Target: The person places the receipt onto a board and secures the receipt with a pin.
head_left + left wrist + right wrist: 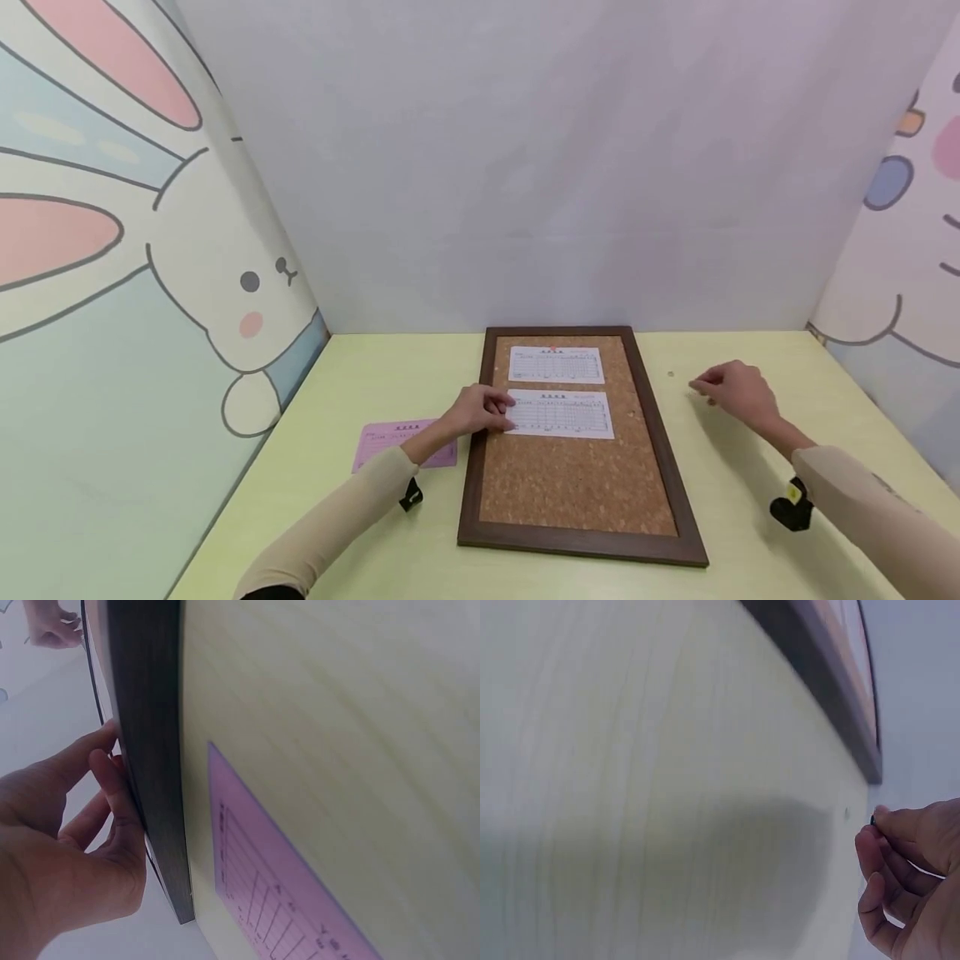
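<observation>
A framed cork board (577,483) lies on the table with two white printed slips on it. My left hand (480,410) rests at the left edge of the lower slip (562,414), its thumb and index finger touching the paper near the corners. The upper slip (557,365) has a small red tack (553,348) at its top edge. Right of the board, my right hand (738,392) is raised over the table. Its thumb and forefinger pinch a small dark tack (873,820), mostly hidden by the fingertips.
A pink printed slip (375,442) lies left of the board, partly under my left forearm. One tiny clear tack (671,373) sits on the table between the board and my right hand. Behind the table stands a plain pale wall (555,167); cartoon-covered walls flank both sides.
</observation>
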`<action>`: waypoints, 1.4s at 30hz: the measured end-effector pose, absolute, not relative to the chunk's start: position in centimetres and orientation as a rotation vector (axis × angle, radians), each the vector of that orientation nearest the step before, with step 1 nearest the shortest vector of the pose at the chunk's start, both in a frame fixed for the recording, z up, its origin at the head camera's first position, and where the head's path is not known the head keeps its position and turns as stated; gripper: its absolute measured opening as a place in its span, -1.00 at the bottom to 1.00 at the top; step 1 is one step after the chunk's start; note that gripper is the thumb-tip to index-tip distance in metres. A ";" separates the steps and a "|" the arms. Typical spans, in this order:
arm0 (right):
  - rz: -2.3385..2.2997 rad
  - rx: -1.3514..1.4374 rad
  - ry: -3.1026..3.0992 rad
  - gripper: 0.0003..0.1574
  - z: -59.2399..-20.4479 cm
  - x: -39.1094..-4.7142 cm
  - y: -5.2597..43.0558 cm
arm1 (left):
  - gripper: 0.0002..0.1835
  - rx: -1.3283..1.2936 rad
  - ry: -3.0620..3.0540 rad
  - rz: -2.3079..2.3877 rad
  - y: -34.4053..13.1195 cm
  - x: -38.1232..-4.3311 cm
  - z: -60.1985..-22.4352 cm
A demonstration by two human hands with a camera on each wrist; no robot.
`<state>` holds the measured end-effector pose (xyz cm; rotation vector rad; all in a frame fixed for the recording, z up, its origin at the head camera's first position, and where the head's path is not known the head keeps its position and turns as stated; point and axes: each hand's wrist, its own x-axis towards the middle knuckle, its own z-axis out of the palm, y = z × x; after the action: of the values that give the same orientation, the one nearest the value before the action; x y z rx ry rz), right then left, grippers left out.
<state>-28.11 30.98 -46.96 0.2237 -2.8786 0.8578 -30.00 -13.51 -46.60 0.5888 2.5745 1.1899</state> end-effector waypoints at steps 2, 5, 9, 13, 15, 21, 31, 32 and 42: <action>0.913 0.357 -2.845 -0.70 -46.1 -27.9 28.5 | -0.66 0.576 2.576 1.196 -13.7 -30.2 -46.6; 1.018 0.542 -2.853 -0.79 -44.9 -27.8 24.6 | -0.67 0.570 2.568 1.222 -13.8 -30.4 -46.6; 1.231 0.770 -2.932 -0.83 -44.8 -27.3 20.3 | -0.66 0.590 2.538 1.244 -13.7 -30.6 -46.8; 1.391 0.996 -2.951 -0.82 -45.9 -26.7 17.5 | -0.66 0.603 2.525 1.235 -13.5 -30.7 -46.9; 1.408 1.049 -2.945 -0.83 -46.5 -26.6 16.7 | -0.66 0.602 2.526 1.229 -13.3 -30.7 -47.0; 1.347 0.997 -2.945 -0.86 -47.3 -26.4 16.1 | -0.66 0.582 2.523 1.225 -13.1 -30.4 -47.3; 1.389 0.884 -2.965 -0.87 -47.8 -26.9 16.7 | -0.67 0.614 2.530 1.218 -13.3 -30.3 -47.4; 1.387 0.873 -2.962 -0.88 -47.9 -26.9 16.8 | -0.67 0.614 2.531 1.220 -13.4 -30.3 -47.3; 1.285 0.885 -2.901 -0.82 -47.8 -26.4 16.4 | -0.66 0.615 2.530 1.224 -13.7 -30.1 -47.3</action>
<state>-26.42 16.41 -47.85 0.8853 -2.9008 1.2852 -30.08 -13.66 -47.30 0.6154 2.5301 1.2244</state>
